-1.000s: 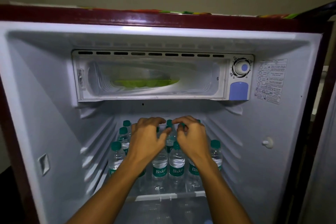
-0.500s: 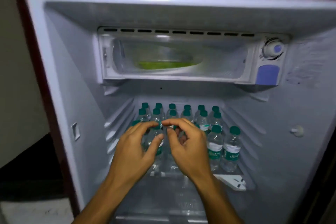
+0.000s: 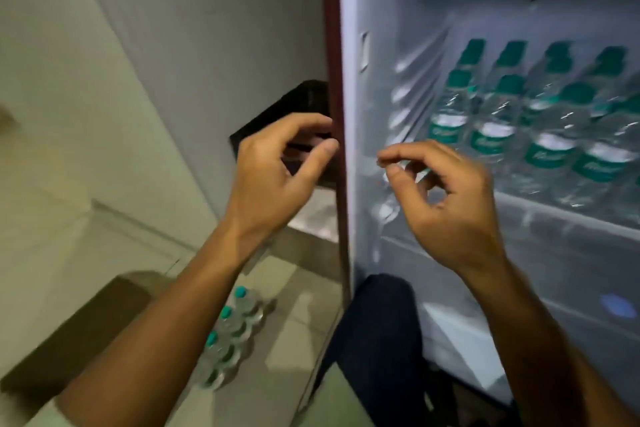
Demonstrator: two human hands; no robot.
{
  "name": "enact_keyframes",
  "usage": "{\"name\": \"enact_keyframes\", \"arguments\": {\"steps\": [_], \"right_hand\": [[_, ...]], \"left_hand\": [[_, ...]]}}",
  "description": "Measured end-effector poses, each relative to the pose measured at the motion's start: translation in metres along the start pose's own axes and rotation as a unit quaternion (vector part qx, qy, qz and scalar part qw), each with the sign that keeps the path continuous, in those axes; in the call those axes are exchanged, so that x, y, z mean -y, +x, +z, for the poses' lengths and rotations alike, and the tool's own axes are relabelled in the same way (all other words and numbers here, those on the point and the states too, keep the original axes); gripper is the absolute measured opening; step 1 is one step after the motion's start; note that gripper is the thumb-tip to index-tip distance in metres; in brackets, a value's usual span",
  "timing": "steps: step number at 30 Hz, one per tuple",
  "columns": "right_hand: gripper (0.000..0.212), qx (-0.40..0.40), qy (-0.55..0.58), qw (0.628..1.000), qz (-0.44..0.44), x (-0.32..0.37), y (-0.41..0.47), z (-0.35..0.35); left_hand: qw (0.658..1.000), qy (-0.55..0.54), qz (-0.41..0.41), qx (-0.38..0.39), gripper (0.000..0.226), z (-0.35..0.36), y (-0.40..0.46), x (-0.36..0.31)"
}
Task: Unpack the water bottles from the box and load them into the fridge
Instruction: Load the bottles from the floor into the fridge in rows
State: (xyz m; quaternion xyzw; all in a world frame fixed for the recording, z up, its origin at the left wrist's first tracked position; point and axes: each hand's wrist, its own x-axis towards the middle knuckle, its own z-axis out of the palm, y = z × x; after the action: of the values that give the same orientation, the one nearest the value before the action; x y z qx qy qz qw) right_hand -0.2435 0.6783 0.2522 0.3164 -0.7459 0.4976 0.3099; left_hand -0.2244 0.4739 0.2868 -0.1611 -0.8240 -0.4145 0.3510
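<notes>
wall: pale, plain | black object: beside it, blurred | floor: tiled

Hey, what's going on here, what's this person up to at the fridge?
A person is loading water bottles into an open fridge. Rows of green-capped bottles already stand on a shelf inside. Right now both hands are empty: the left hand and right hand hover with loosely curled fingers by the fridge's left edge. More bottles wait on the floor beside a cardboard box.

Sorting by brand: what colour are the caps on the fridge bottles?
Green, on the fridge bottles, head view.
</notes>
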Motion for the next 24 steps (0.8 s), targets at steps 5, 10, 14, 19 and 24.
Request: {"name": "enact_keyframes", "arguments": {"steps": [5, 10, 14, 19, 24], "right_hand": [[0.015, 0.077, 0.031, 0.996, -0.033, 0.000, -0.015, 0.049], [0.017, 0.174, 0.072, 0.982, 0.018, -0.007, -0.034, 0.094], [0.021, 0.239, 0.089, 0.966, 0.047, -0.017, -0.045, 0.129], [0.024, 0.323, 0.096, 0.937, 0.087, -0.025, -0.060, 0.173], [0.028, 0.405, 0.108, 0.898, 0.132, -0.032, -0.085, 0.216]], "left_hand": [[0.990, 0.096, -0.105, 0.002, 0.025, -0.052, -0.040, 0.051], [0.962, 0.133, -0.238, 0.020, 0.026, -0.074, -0.096, 0.095], [0.932, 0.177, -0.312, 0.046, 0.030, -0.083, -0.143, 0.134], [0.891, 0.221, -0.383, 0.102, 0.035, -0.091, -0.203, 0.181], [0.840, 0.244, -0.468, 0.129, 0.039, -0.091, -0.250, 0.217]]}}
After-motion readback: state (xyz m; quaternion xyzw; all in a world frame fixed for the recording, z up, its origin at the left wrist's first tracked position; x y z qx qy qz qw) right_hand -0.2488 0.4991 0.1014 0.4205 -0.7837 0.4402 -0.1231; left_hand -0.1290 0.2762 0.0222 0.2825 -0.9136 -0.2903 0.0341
